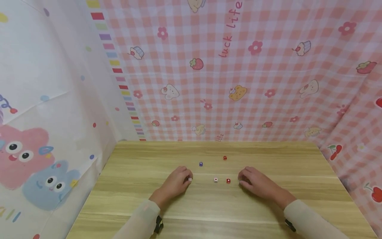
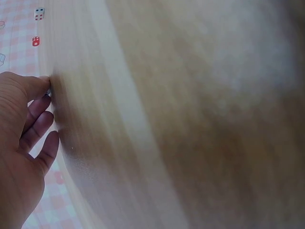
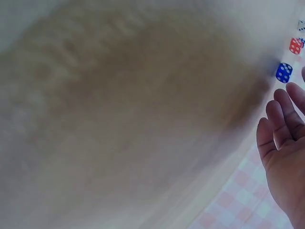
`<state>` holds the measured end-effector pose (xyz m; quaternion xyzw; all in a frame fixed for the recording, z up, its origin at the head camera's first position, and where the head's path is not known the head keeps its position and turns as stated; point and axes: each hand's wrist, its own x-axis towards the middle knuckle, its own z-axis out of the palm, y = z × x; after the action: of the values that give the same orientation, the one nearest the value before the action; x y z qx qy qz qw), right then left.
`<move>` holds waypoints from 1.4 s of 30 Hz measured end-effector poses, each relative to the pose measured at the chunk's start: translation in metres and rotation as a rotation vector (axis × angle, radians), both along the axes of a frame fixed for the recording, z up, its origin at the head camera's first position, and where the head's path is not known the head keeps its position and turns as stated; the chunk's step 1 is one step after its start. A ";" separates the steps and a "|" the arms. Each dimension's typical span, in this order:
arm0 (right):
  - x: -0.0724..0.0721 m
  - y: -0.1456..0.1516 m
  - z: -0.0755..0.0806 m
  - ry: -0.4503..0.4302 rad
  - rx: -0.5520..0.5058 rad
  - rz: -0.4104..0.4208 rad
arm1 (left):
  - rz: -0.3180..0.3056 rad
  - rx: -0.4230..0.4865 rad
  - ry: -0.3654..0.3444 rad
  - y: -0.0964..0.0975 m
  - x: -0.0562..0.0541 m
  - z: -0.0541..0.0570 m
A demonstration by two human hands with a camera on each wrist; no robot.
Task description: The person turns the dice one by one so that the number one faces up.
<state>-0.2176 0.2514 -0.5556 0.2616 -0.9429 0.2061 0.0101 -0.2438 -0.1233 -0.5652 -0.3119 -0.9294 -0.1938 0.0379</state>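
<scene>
My left hand (image 1: 176, 181) rests low over the wooden table, pinching a white die (image 1: 189, 179) between thumb and fingertips; the left wrist view shows only a sliver of it. Across from it, my right hand (image 1: 256, 182) has loosely bent fingers beside a blue die (image 3: 284, 72), which sits just off the fingertips in the right wrist view and is mostly hidden by the hand from above. Between the hands lie another white die (image 1: 216, 180) and a red die (image 1: 228, 181). Farther back are a second blue die (image 1: 201, 164) and a second red die (image 1: 225, 158).
The light wooden table (image 1: 209, 209) ends at a pink checked cloth (image 1: 209, 76) hanging behind it. A white printed cloth (image 1: 59, 99) hangs on the left, and more checked cloth borders the right side. Black straps circle both sleeved wrists.
</scene>
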 end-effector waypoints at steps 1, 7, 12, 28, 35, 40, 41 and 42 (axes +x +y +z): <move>-0.001 0.000 0.002 0.005 -0.010 -0.002 | -0.001 -0.001 0.002 0.000 0.000 0.000; -0.008 -0.002 0.009 0.044 -0.036 -0.014 | 0.007 -0.003 -0.006 -0.001 -0.001 0.000; -0.016 -0.001 0.014 0.063 -0.037 -0.033 | 0.013 -0.003 -0.024 0.000 0.000 -0.001; -0.060 -0.019 0.033 0.064 -0.082 -0.012 | 0.007 -0.007 -0.007 -0.001 0.001 0.000; -0.083 -0.033 0.036 0.046 -0.030 0.021 | 0.005 0.002 0.013 -0.001 0.001 0.000; -0.091 -0.042 0.033 -0.022 0.029 0.020 | 0.001 -0.001 0.015 0.000 0.001 -0.001; -0.092 -0.044 0.032 -0.038 0.036 0.018 | -0.002 0.001 0.019 0.000 0.000 -0.001; -0.093 -0.046 0.031 -0.049 0.045 0.019 | -0.005 0.002 0.020 -0.001 0.000 -0.001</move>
<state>-0.3109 0.2058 -0.5245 0.2657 -0.9446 0.1915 -0.0209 -0.2435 -0.1239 -0.5664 -0.3162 -0.9279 -0.1918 0.0472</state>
